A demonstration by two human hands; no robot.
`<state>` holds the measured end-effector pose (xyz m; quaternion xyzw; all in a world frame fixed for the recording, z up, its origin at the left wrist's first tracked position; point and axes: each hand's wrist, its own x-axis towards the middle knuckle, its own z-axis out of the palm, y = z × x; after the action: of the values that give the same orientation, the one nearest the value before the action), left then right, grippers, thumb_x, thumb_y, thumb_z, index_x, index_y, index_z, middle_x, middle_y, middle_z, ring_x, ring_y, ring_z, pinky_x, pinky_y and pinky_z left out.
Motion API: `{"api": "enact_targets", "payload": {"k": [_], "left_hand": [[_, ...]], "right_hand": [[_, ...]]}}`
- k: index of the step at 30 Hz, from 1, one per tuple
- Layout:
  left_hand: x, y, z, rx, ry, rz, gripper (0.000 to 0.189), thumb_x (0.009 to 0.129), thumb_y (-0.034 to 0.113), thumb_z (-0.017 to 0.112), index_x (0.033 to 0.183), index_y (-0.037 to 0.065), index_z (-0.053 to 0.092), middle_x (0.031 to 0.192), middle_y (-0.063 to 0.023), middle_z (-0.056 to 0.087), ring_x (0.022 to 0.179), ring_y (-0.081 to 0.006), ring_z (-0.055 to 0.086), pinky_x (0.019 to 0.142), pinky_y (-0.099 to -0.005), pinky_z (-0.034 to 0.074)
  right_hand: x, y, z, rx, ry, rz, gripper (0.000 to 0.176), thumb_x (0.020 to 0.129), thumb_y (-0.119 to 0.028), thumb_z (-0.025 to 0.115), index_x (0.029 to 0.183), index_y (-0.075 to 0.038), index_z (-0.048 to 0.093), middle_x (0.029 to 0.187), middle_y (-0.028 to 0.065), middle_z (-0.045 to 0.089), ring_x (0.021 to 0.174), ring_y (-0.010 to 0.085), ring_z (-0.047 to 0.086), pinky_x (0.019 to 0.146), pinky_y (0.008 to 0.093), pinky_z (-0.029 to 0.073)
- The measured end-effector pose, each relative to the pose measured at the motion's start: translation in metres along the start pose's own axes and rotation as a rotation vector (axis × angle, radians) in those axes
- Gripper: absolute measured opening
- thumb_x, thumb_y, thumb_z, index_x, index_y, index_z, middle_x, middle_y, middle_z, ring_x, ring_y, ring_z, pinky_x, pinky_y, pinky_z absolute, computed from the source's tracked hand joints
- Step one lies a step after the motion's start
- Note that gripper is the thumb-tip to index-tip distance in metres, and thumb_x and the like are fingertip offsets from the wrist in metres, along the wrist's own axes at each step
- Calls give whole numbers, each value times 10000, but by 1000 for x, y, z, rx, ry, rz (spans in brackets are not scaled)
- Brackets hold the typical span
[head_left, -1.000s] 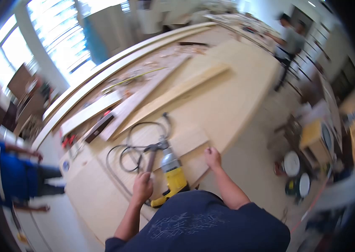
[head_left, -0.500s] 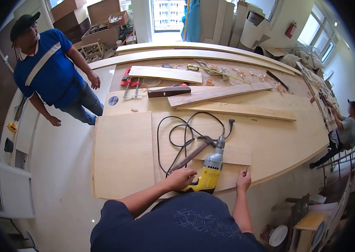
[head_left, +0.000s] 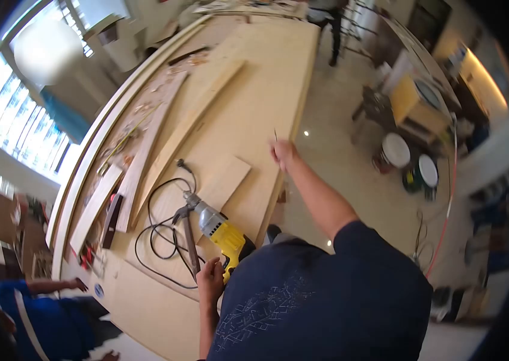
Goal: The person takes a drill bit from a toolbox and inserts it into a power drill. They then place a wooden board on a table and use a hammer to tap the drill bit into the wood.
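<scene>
My left hand [head_left: 209, 278] is closed, fingers curled, at the lower end of the hammer [head_left: 189, 240] and beside the grip of a yellow and grey power drill [head_left: 224, 237]. What it holds, if anything, is hidden. The drill lies on its side with its chuck pointing away from me, partly over a thin rectangular wooden board [head_left: 233, 177]. Its black cord [head_left: 152, 240] loops to the left, under the hammer. Stretched out at the table's right edge, my right hand [head_left: 283, 154] pinches a thin pointed rod [head_left: 275, 135] that sticks up from the fingers.
Long planks [head_left: 167, 141] and a wooden hand plane [head_left: 112, 221] lie along the left of the worktable [head_left: 254, 78]. Wood shavings and a yellow tape measure [head_left: 125, 143] lie beyond. A person in blue [head_left: 56, 319] stands lower left. Buckets [head_left: 396, 150] stand on the floor at right.
My view has swung to the right and tilted. My right hand, with the thin rod, has moved from the small board out to the table's edge. My left hand stays by the drill and hammer.
</scene>
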<state>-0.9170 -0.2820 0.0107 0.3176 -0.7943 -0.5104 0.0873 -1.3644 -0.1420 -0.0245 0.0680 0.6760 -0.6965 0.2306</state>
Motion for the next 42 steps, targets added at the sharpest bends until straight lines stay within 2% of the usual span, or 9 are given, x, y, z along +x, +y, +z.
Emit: {"api": "enact_targets", "payload": {"k": [7,11,15,21,24,27,32,39,42], "left_hand": [[4,12,-7,78,-38,24,222,915,129,614,1066,-23,676,746,-131,691,657,-161,671,643,-293,522],[9,31,0,25,-65,24,235,911,157,623,1058,-17,679,751,-134,702,678,-183,694,643,-306,530],[10,19,13,76,-128,108,240,927,231,585,1050,51,685,834,-255,672,797,-420,668,719,-467,530],[3,20,-1,19,-140,184,282,925,258,597,1053,20,682,881,-190,704,835,-364,686,763,-424,530],[6,24,-9,-246,-300,47,349,952,305,593,1132,11,652,962,-157,708,911,-296,681,825,-377,516],[9,41,-10,-378,-409,294,448,987,352,557,1255,-6,584,1147,-142,663,1109,-231,607,977,-355,449],[33,63,2,-428,-1014,436,488,1041,347,443,1374,-8,482,1417,-176,470,1345,-283,411,1127,-376,297],[49,99,24,-369,-1280,576,526,1037,356,446,1385,-37,467,1409,-199,495,1334,-299,432,1130,-359,295],[57,94,37,-334,-1342,442,540,1041,380,431,1387,-32,474,1399,-188,514,1329,-279,442,1126,-349,304]], "right_hand": [[-55,-128,-27,267,-25,-289,143,881,-211,650,807,-116,573,637,-5,528,464,63,451,390,205,312],[-86,-53,0,132,-184,-153,134,906,-226,636,834,-125,586,620,-29,512,475,54,449,415,206,339],[-123,37,46,-61,-299,17,128,928,-175,632,880,-65,588,624,-9,521,481,81,469,411,223,356],[-121,121,61,-292,-385,-76,123,960,-117,564,1004,-2,554,696,33,545,522,90,506,430,224,421],[-114,123,59,-266,-356,-102,130,973,-170,580,936,-47,557,661,28,548,465,75,479,414,218,407],[-111,122,58,-314,-379,-118,143,968,-139,571,994,1,561,704,52,575,487,81,504,424,223,429],[-112,123,56,-340,-397,-117,146,965,-156,588,983,-12,573,690,52,585,461,76,496,421,219,424],[-112,123,57,-321,-431,-111,129,968,-149,589,984,-23,567,672,41,577,458,77,494,414,221,409],[-114,122,58,-338,-401,-116,134,963,-150,595,993,-22,569,680,47,583,457,80,498,415,221,410]]}}
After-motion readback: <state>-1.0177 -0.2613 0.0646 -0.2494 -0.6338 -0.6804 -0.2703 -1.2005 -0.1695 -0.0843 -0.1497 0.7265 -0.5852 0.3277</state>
